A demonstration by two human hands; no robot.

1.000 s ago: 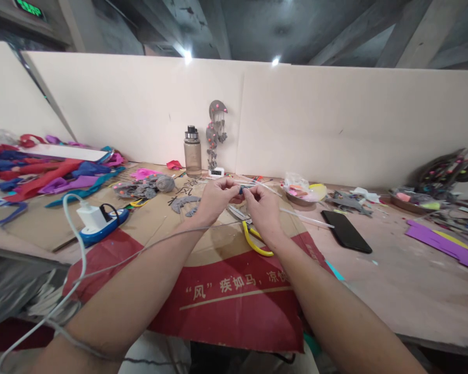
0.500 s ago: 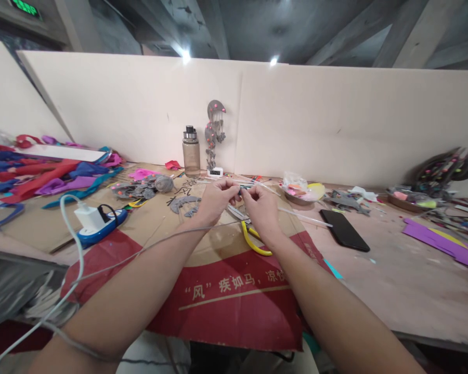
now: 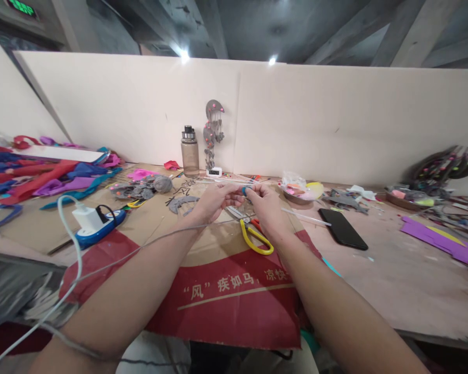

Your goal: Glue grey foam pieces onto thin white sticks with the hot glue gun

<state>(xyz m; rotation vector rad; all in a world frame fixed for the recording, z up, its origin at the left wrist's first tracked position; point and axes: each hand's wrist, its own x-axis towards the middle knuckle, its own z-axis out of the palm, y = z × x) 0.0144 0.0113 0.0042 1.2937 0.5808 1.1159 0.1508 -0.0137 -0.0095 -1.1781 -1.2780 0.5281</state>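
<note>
Over the middle of the cardboard, my left hand (image 3: 214,201) and my right hand (image 3: 265,203) meet at the fingertips. A small blue piece (image 3: 244,191) shows between them, pinched by my right thumb and finger. The curled fingers of my left hand close against its other side; its material is too small to tell. Below my hands lie scissors (image 3: 256,240) with yellow and red handles. A grey cord (image 3: 159,240) crosses my left forearm towards the scissors. Left of my hands rests a grey crescent-shaped felt piece (image 3: 182,204).
A bottle (image 3: 190,153) stands by the white partition (image 3: 315,114), near a hanging grey moon ornament (image 3: 214,110). To the right are a phone (image 3: 342,228) and a dish (image 3: 298,196) of small pieces. On the left are a blue power strip (image 3: 101,231) and colourful fabric (image 3: 54,174).
My left fingers have loosened and shifted slightly, and my right hand has turned a little. More of the blue piece and the scissors' handles now show. The view has moved slightly.
</note>
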